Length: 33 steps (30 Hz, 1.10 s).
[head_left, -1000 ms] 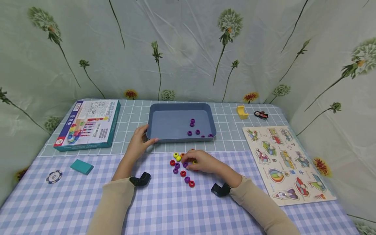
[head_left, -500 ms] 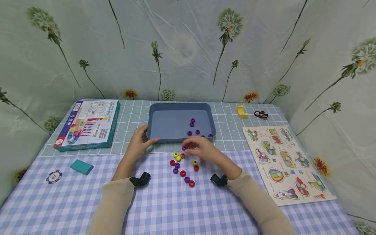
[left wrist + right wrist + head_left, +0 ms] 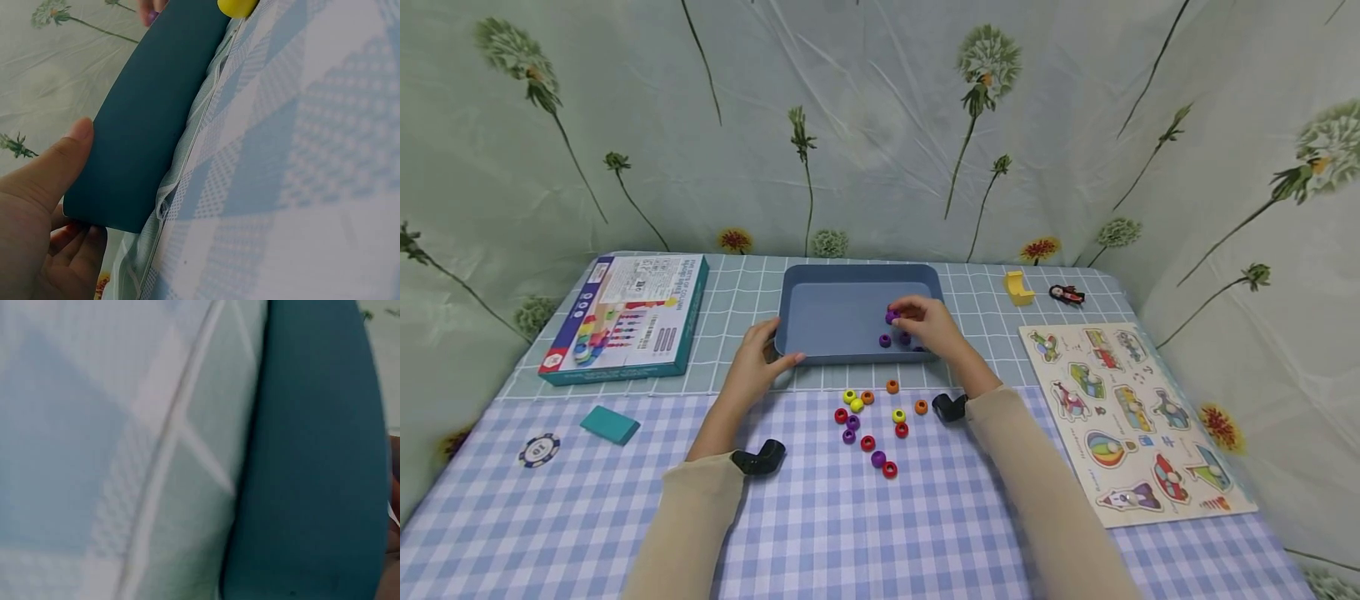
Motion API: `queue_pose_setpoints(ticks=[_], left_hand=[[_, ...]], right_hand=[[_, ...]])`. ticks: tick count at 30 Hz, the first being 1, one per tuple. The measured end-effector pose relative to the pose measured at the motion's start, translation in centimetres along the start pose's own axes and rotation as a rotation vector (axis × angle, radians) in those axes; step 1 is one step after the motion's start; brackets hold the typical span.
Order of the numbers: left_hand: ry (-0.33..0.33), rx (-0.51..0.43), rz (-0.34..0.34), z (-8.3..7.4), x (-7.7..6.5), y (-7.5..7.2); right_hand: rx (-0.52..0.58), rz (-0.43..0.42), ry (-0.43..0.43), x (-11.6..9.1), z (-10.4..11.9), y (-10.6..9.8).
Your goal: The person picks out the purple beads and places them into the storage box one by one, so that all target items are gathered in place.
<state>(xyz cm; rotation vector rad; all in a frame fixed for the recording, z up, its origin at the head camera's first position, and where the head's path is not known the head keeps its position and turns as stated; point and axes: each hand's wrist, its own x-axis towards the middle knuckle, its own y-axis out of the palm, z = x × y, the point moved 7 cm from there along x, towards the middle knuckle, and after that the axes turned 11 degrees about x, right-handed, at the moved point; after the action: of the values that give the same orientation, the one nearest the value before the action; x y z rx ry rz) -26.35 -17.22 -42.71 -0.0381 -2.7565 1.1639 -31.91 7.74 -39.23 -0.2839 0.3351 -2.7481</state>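
Two hands work at the blue tray [image 3: 820, 287] at frame centre, the left hand [image 3: 752, 362] gripping its lower-left corner, the right hand [image 3: 928, 325] over its right half pinching a purple bead [image 3: 891, 316], with loose beads [image 3: 872, 421] scattered below.

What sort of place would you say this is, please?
Probably a tabletop play or sorting station set up for recording: a checked tablecloth, a floral sheet backdrop, and toys such as a peg puzzle and coloured beads.

left hand [image 3: 758, 360] curled — right hand [image 3: 928, 323] pinching
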Motion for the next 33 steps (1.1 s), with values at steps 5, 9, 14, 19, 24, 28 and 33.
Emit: queue_pose_setpoints(ticks=[5,9,14,19,24,28,33], left_hand=[[-0.004,-0.013,0.002,0.0,0.0,0.0],[-0.002,-0.006,0.004,-0.1,0.0,0.0],[-0.005,0.002,0.006,-0.1,0.0,0.0],[0.004,0.004,0.000,-0.2,0.0,-0.1],[0.006,-0.011,-0.001,-0.1,0.0,0.0],[0.001,-0.007,0.001,-0.1,0.0,0.0],[-0.003,-0.009,0.001,0.0,0.0,0.0]], right_hand=[[-0.116,0.010,0.116,0.9,-1.9,-0.2],[-0.168,0.043,0.189,1.1,-2.5,0.2],[-0.180,0.076,0.217,1.3,-2.9,0.6],[-0.151,0.069,0.201,1.2,-2.8,0.5],[-0.067,0.044,0.140,0.4,-0.8,0.4],[0.021,0.062,0.013,-0.8,1.4,0.7],[0.084,0.133,-0.127,-3.4,4.7,2.0]])
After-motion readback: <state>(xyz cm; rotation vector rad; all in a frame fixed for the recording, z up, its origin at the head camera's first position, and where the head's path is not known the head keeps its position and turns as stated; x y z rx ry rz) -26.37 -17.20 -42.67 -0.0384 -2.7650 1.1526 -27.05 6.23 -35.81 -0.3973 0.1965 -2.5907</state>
